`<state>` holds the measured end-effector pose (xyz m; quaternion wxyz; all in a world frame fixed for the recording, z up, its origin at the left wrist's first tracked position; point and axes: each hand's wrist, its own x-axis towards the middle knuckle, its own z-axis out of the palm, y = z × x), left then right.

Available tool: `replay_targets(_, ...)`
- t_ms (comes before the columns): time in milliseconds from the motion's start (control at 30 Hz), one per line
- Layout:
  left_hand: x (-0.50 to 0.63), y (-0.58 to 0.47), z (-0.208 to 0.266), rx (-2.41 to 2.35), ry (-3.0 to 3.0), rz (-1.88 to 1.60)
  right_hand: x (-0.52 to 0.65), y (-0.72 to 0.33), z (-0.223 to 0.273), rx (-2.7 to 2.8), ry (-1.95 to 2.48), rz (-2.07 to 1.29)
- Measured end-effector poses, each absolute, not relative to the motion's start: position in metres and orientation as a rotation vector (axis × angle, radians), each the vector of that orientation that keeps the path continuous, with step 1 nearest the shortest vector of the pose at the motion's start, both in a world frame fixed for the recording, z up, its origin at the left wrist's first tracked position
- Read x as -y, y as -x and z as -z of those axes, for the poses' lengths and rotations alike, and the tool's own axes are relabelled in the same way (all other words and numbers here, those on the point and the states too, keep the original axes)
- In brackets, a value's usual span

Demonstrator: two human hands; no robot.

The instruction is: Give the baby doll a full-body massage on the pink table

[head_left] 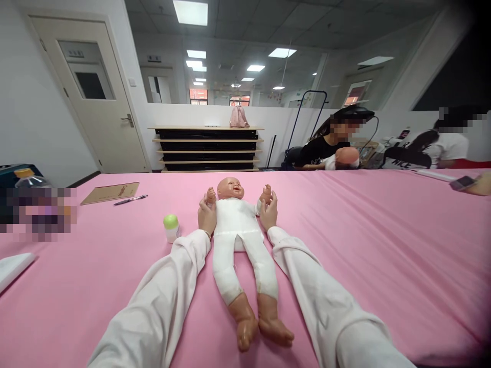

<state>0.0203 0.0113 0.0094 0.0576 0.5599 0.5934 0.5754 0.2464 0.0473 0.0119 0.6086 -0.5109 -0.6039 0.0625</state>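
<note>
A baby doll point(237, 220) with a white cloth body lies on its back on the pink tablecloth point(345, 245), its head at the far end and its bare feet toward me. My left hand point(207, 215) is closed around the doll's arm on the left, just below its small fist. On the other side, my right hand point(269, 210) grips the doll's other arm near the wrist. Both doll arms are bent upward beside the head. Part of my fingers is hidden behind the doll's arms.
Left of the doll stands a small white bottle with a green lid point(171, 228). Farther left lie a pen point(131, 200) and a brown notebook point(110, 193). A white object point(15, 268) lies at the left edge. Beyond the table, a person in black point(320, 151) holds another doll point(347, 155).
</note>
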Motion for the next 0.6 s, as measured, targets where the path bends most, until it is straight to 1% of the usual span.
replay_targets(167,-0.043,-0.022,-0.010,-1.934,-1.692,-1.730,-0.085,-0.234,-0.012,1.347,1.314,-0.160)
replay_targets(333,-0.056,-0.010,-0.005,-1.999,-1.733,-1.478,-0.102,-0.244,-0.005,1.516,1.324,-0.340)
replay_targets(467,-0.057,-0.006,-0.003,-2.080,-1.734,-1.318,-0.107,-0.253,0.000,1.614,1.483,-0.504)
replay_targets(600,-0.055,-0.005,-0.003,-2.014,-1.758,-1.334,-0.103,-0.252,0.001,1.551,1.547,-0.491)
